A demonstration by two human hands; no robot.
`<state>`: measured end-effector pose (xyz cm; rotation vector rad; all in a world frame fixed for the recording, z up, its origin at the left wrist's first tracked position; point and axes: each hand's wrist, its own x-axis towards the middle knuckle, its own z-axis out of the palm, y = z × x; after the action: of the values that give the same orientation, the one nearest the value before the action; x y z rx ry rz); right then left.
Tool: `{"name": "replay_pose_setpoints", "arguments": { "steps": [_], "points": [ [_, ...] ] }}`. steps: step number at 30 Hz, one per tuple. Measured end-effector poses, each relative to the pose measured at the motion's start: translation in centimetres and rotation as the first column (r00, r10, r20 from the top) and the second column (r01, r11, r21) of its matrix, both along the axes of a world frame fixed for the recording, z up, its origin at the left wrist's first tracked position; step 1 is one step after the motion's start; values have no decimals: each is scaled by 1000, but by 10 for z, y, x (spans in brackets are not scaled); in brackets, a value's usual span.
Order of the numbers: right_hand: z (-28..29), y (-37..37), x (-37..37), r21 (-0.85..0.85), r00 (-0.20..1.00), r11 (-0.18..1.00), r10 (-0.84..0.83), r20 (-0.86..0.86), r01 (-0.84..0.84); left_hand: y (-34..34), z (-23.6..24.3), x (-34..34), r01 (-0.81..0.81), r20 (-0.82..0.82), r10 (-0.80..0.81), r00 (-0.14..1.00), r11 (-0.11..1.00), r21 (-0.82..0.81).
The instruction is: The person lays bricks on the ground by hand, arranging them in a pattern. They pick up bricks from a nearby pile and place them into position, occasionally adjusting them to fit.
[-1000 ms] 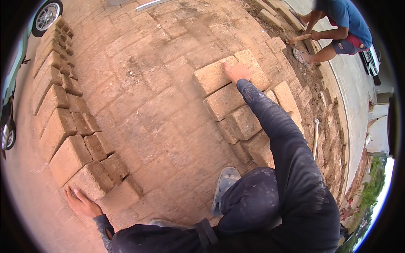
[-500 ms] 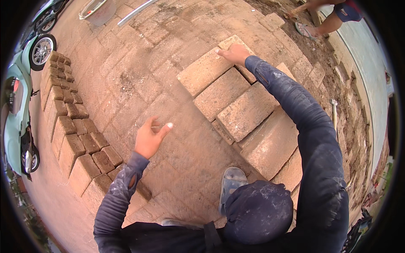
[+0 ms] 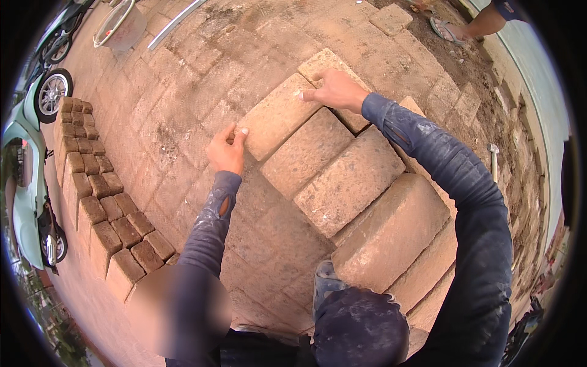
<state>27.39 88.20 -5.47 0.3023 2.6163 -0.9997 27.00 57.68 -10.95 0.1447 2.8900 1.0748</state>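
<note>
My left hand (image 3: 227, 151) grips the near-left end of a pale tan paving block (image 3: 275, 111), its thumb against the block's end. My right hand (image 3: 336, 92) has its fingers curled over the far-right end of that block, near the neighbouring block (image 3: 327, 61) behind it. More rough blocks lie in the pile below and nearer me: a speckled block (image 3: 306, 153), a wider one (image 3: 348, 183) and a long sloping block (image 3: 391, 232) toward my knee.
Rows of small blocks (image 3: 115, 211) stand at left beside scooters (image 3: 27, 183). A bucket (image 3: 119, 30) and metal bar (image 3: 177, 23) lie ahead. A co-worker's sandalled foot (image 3: 452, 33) is at upper right, above dug soil; a pale-handled hammer (image 3: 493, 156) lies at right.
My left hand has moved from the left-hand rows across to the pale block. My right hand stays on it. The view has shifted, with less of the co-worker showing.
</note>
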Motion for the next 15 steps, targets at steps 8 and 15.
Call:
{"name": "replay_pose_setpoints", "arguments": {
  "steps": [8,15],
  "points": [
    [24,-16,8,285,951,910,307,22,-300,0,31,-11,534,143,-515,845,799,-277],
    [1,-2,7,377,768,791,588,-254,-482,-7,44,-54,646,123,-685,718,590,-483]
  ]
}}
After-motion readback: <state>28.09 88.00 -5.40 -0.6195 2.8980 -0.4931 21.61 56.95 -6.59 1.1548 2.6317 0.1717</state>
